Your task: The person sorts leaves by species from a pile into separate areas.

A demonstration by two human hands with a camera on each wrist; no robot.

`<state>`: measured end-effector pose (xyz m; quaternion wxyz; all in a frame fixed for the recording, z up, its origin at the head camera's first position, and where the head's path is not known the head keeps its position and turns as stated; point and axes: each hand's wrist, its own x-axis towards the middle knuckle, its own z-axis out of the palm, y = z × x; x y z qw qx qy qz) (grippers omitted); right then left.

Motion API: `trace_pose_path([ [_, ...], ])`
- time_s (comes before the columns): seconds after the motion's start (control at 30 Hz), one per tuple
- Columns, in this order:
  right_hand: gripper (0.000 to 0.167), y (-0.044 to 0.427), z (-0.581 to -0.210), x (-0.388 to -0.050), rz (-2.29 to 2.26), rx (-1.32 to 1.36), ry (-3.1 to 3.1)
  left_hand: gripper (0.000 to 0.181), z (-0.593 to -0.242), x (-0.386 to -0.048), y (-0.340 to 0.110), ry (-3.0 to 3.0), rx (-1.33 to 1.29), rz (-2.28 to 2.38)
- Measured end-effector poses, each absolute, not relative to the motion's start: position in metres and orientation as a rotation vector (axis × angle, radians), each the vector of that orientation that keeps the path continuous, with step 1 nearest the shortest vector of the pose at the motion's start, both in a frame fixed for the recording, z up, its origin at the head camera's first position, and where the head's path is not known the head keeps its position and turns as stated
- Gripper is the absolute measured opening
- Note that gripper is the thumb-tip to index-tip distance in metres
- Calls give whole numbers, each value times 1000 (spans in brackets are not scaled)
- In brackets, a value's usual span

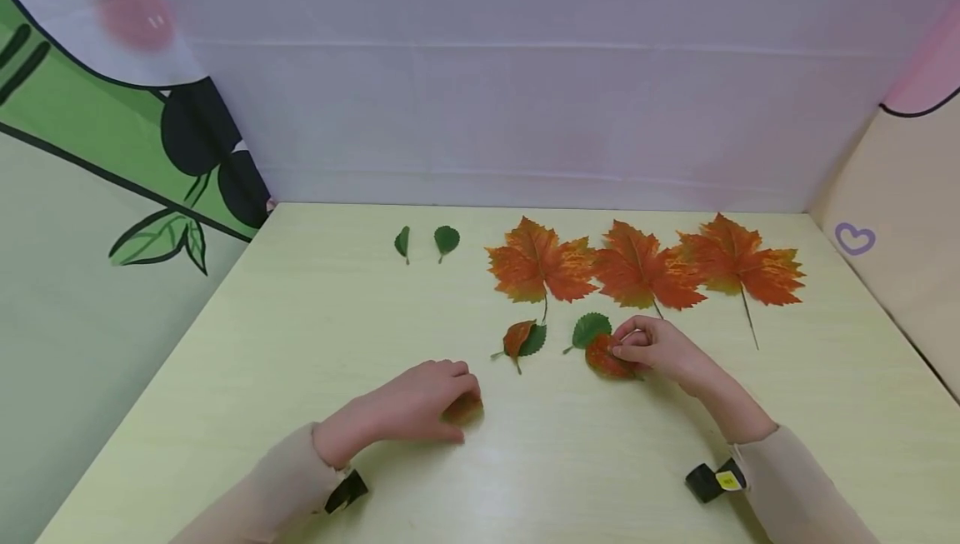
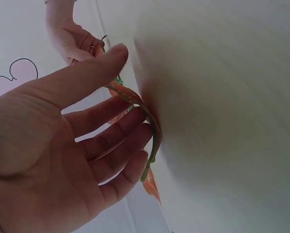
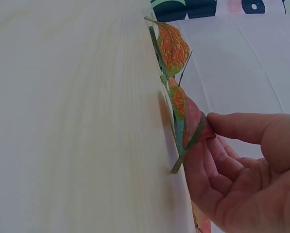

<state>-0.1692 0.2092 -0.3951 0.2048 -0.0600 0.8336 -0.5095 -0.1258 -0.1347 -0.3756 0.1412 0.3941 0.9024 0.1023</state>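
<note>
The left hand (image 1: 420,402) is low over the table's near middle, thumb spread from its slightly bent fingers. In the left wrist view this hand (image 2: 81,131) touches a curled orange-green leaf (image 2: 152,124) with its fingertips; the thumb stands apart. That leaf (image 1: 463,409) shows partly under the hand in the head view. The right hand (image 1: 663,352) pinches an orange-red leaf (image 1: 606,356) by its edge, beside and partly over a green leaf (image 1: 591,329). In the right wrist view, thumb and fingers of the right hand (image 3: 251,160) hold the raised edge of the leaf (image 3: 192,121).
Three large orange maple leaves (image 1: 543,265) lie in a row at the back right of the table (image 1: 300,311). Two small green leaves (image 1: 447,239) lie at the back left. A curled orange leaf (image 1: 517,339) overlaps a green leaf (image 1: 534,341) between the hands.
</note>
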Motion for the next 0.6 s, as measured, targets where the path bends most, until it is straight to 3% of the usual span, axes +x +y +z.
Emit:
trace_pose_path([
  [0.3, 29, 207, -396, -169, -1426, -160, 2317, 3, -378, -132, -135, 2591, 1077, 451],
  [0.6, 29, 209, -396, -168, -1417, -170, 2321, 8, -366, -150, -130, 2650, 875, 623],
])
